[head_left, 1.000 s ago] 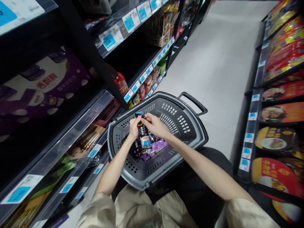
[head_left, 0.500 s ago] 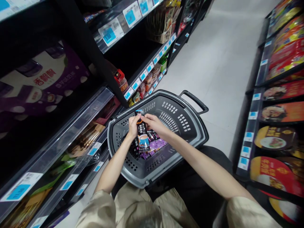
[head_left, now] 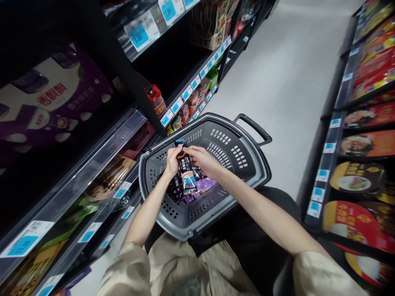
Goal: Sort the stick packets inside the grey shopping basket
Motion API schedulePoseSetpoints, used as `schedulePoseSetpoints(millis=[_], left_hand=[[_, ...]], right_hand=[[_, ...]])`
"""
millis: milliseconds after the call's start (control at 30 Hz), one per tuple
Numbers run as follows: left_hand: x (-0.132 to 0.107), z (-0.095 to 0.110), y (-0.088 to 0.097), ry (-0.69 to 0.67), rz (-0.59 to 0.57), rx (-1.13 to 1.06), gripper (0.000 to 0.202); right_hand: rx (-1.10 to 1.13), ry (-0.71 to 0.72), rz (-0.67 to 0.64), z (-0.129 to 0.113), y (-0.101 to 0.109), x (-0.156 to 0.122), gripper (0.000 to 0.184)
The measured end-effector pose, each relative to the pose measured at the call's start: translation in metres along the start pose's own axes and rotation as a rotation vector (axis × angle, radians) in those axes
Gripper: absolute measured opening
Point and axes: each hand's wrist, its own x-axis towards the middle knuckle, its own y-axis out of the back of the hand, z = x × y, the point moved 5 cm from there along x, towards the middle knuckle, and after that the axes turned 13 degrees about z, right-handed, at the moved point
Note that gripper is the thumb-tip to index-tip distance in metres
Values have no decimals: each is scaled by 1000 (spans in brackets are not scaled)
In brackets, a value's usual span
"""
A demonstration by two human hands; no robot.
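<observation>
Packet (head_left: pixel 186 172) between both hands (head_left: pixel 173 161), above basket (head_left: pixel 247 164).

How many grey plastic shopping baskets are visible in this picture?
1. The grey plastic shopping basket sits in the aisle in front of the person, beside the left shelves. The left hand and right hand hold a dark sachet over it.

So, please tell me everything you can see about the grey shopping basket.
The grey basket looks like hard plastic, oval, with slotted walls and a thick rim. A black handle lies folded at its far edge. It is tilted, in the aisle beside the left shelf. Inside lie purple and dark sachets. Above them, the left hand and right hand hold a dark packet picturing a cup.
</observation>
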Motion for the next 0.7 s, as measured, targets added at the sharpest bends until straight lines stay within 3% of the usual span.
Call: schedulePoseSetpoints(millis=[433, 700], left_hand=[[3, 0, -1, -49, -87, 63, 58], [4, -3, -1, -57, -69, 39, 63]], right_hand=[[-17, 24, -5, 0, 0, 0, 40], [-21, 48, -13, 1, 0, 4, 40]])
